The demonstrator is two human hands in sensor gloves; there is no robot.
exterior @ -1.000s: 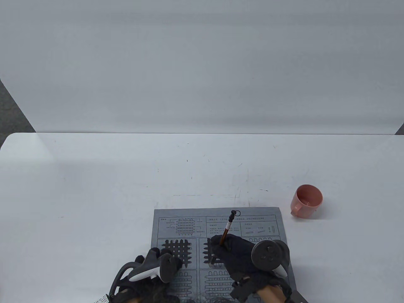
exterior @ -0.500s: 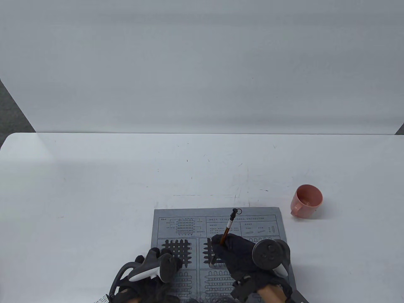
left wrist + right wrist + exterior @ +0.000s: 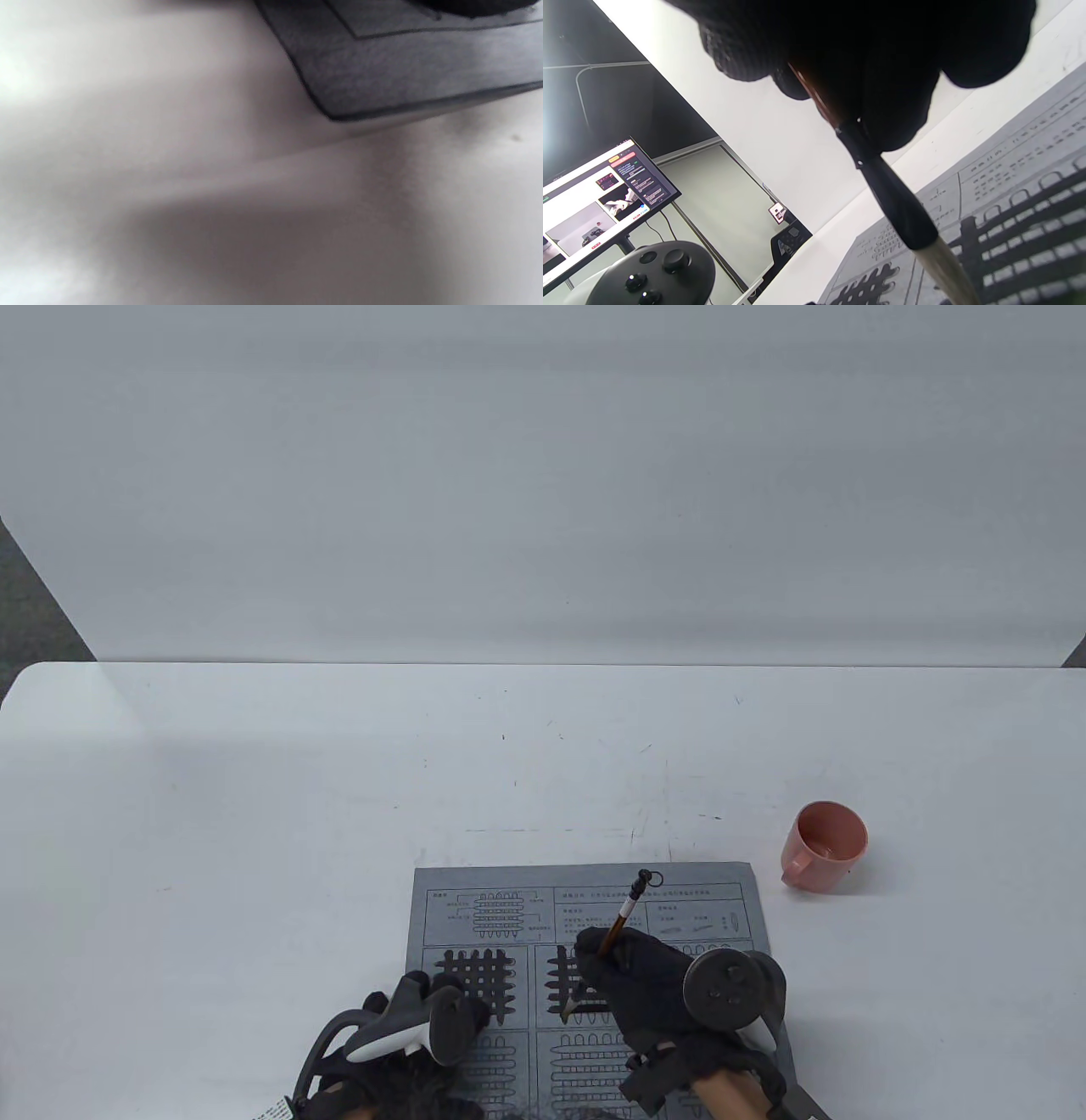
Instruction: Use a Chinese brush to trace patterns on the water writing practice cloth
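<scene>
At the near edge of the white table [image 3: 254, 814] lay the grey cloth [image 3: 585, 882], flat, printed with text boxes along its far strip and grid panels below. The right hand [image 3: 645, 984], gloved black with a tracker [image 3: 730, 988] on its back, sat over the middle panel, fingers curled tight around the brush [image 3: 626, 912]. The shaft leaned up and away from the person, its loop end over the cloth's far strip. The pale tip [image 3: 567, 1008] met the cloth at the lower left of the middle panel, where dark wet bars showed. The upper left panel [image 3: 482, 980] was already filled with a dark crosshatch. In the right wrist view the glove fingers [image 3: 891, 84] clamped the brown shaft just above the black ferrule [image 3: 886, 190], the pale bristles [image 3: 946, 267] running down toward dark bars on the cloth [image 3: 1031, 169]; a tracker [image 3: 653, 275] and a lit monitor [image 3: 598, 190] showed in the background. The left hand [image 3: 424, 1027] rested at the cloth's near left part, mostly hidden under its tracker [image 3: 399, 1022]; finger pose could not be told, though fingertips seemed to lie on the cloth beside the crosshatch. The left wrist view was blurred, showing only a cloth corner [image 3: 382, 76] on the table [image 3: 169, 190]. A pink cup [image 3: 827, 847] stood on the table, off the cloth's far right corner and apart from it.
</scene>
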